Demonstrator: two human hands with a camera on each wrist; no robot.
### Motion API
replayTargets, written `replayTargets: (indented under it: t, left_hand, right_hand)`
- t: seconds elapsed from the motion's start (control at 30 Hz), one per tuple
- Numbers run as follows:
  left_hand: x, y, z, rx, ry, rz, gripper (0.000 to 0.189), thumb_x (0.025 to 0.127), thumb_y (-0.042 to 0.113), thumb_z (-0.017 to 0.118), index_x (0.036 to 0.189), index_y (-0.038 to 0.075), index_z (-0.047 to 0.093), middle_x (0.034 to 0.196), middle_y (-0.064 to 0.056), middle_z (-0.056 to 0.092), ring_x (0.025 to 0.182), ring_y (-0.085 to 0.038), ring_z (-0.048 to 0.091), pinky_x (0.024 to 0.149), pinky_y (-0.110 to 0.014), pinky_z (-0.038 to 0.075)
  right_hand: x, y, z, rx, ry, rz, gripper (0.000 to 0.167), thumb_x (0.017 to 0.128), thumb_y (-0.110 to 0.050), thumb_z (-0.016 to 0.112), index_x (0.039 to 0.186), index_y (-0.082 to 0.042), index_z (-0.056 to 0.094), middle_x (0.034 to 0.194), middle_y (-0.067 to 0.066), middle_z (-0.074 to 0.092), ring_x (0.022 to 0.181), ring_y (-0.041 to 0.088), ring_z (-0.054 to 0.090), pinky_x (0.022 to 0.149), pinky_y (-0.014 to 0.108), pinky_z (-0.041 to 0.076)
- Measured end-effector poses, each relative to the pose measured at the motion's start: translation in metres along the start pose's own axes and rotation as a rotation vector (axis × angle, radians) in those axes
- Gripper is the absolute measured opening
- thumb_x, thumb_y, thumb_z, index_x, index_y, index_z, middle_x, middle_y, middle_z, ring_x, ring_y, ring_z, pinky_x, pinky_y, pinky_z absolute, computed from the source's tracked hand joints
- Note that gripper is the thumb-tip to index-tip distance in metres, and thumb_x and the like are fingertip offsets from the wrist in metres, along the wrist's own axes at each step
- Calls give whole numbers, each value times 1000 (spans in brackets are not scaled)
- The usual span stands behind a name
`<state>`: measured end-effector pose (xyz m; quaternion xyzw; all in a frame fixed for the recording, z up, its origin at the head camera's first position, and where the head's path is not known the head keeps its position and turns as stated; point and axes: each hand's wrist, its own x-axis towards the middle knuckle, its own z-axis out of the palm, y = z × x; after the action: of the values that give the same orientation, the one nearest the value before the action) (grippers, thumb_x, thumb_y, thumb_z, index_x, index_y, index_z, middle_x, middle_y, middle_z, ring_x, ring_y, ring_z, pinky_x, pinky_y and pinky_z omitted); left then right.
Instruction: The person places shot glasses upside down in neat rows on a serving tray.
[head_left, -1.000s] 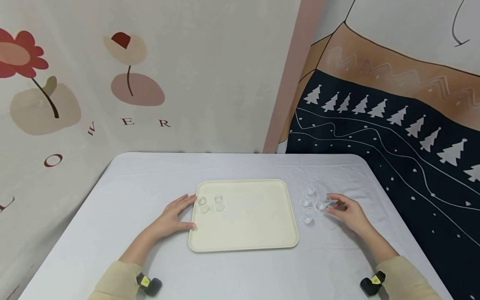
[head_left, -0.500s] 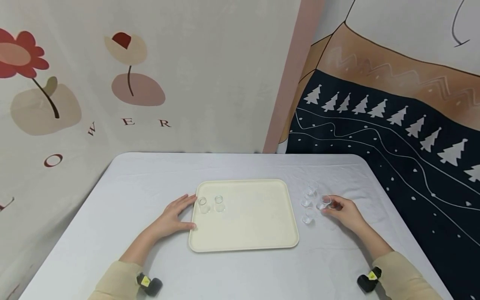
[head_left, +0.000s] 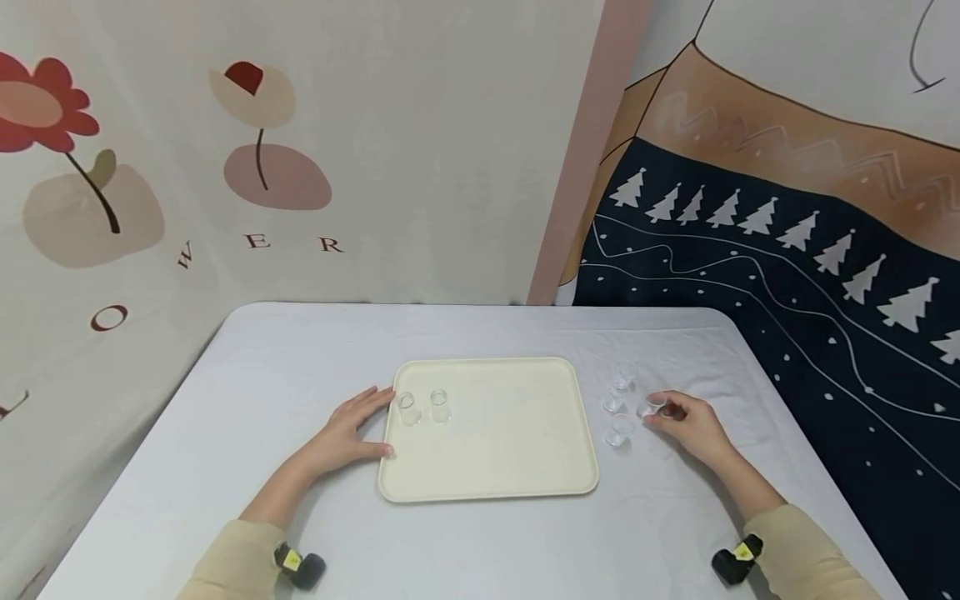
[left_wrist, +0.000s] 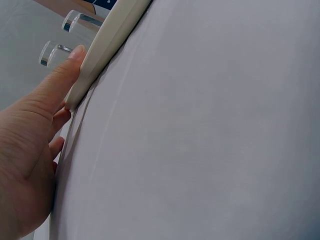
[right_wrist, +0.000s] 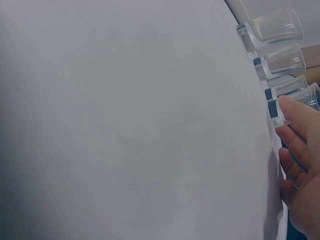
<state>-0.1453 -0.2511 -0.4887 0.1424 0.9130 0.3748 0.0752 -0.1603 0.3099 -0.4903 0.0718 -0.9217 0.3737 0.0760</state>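
Note:
My left hand (head_left: 347,432) lies at the left edge of a cream tray (head_left: 495,492), fingers spread and fingertips touching the rim. Two small clear shot glasses stand on the tray's left side, narrow ends up: a left one (head_left: 408,410) and a right one (head_left: 439,407). Right of the tray, my right hand (head_left: 692,425) pinches a clear shot glass (head_left: 649,407) between thumb and fingers. In the right wrist view, the thumb covers part of this glass (right_wrist: 276,113). Beside it are three more shot glasses, mouths up: a near one (head_left: 618,432), a middle one (head_left: 613,403) and a far one (head_left: 622,380).
A white cloth (head_left: 480,550) covers the table. Behind stands a pale wall hanging (head_left: 450,167) with flowers and letters. To the right hangs a dark cloth (head_left: 750,333) with white trees. Each forearm wears a small black wrist device, such as the left one (head_left: 300,568).
My right hand has shifted slightly left and closed its thumb and fingers on the shot glass, which has since moved a little to the right. My left hand keeps its place on the tray.

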Motion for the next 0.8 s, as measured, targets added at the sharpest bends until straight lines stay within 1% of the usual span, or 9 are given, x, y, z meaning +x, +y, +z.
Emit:
replayTargets:
  t: [0.2, 0.27, 0.37, 0.5, 0.6, 0.7, 0.8]
  left_hand:
    - [-1, 2, -1, -4, -2, -2, 99, 67, 47, 82, 148, 14, 37, 154, -19, 24, 139, -47, 12, 101, -74, 10]
    - [-1, 2, -1, -3, -1, -4, 99, 67, 47, 82, 148, 14, 37, 154, -19, 25, 139, -47, 13, 102, -74, 10]
    - [-1, 3, -1, -2, 1, -6, 98, 67, 47, 82, 148, 14, 37, 154, -19, 25, 139, -46, 12, 102, -74, 10]
    - [-1, 3, -1, 1, 0, -12, 99, 67, 47, 82, 148, 14, 37, 154, -19, 25, 139, -46, 13, 102, -74, 10]
    - [-1, 3, 0, 3, -1, -12, 99, 67, 47, 82, 148, 14, 37, 154, -19, 25, 139, -46, 13, 102, -73, 10]
    - [-1, 3, -1, -1, 2, -4, 99, 67, 47, 82, 148, 13, 37, 154, -19, 25, 139, -47, 13, 102, -73, 10]
    - [-2, 4, -1, -3, 3, -3, 99, 67, 46, 82, 148, 12, 37, 154, -19, 25, 139, -47, 13, 102, -73, 10]
  right_hand:
    - [-2, -6, -7, 17, 34, 5, 29, 80, -15, 79, 105, -5, 69, 86, 6, 61, 73, 12, 54, 59, 24, 45]
    - [-3, -11, -11, 24, 47, 3, 29, 81, -16, 79, 105, -5, 69, 87, 7, 62, 73, 11, 52, 57, 24, 44]
    - [-4, -18, -15, 38, 60, 1, 28, 81, -17, 79, 105, -6, 68, 87, 7, 61, 67, 12, 47, 51, 25, 40]
    - [-6, -26, -19, 66, 71, -1, 27, 81, -16, 79, 105, -6, 68, 87, 7, 61, 62, 13, 43, 47, 24, 37]
    - [-7, -30, -20, 81, 82, -8, 26, 81, -15, 79, 103, -5, 68, 89, 7, 63, 68, 10, 48, 50, 24, 38]
    - [-8, -35, -19, 77, 94, -23, 25, 81, -15, 79, 102, -6, 69, 92, 7, 66, 78, 6, 52, 56, 22, 37]
    - [-8, -40, -18, 71, 101, -37, 24, 81, -15, 79, 100, -6, 68, 94, 6, 67, 81, 3, 53, 62, 22, 37]
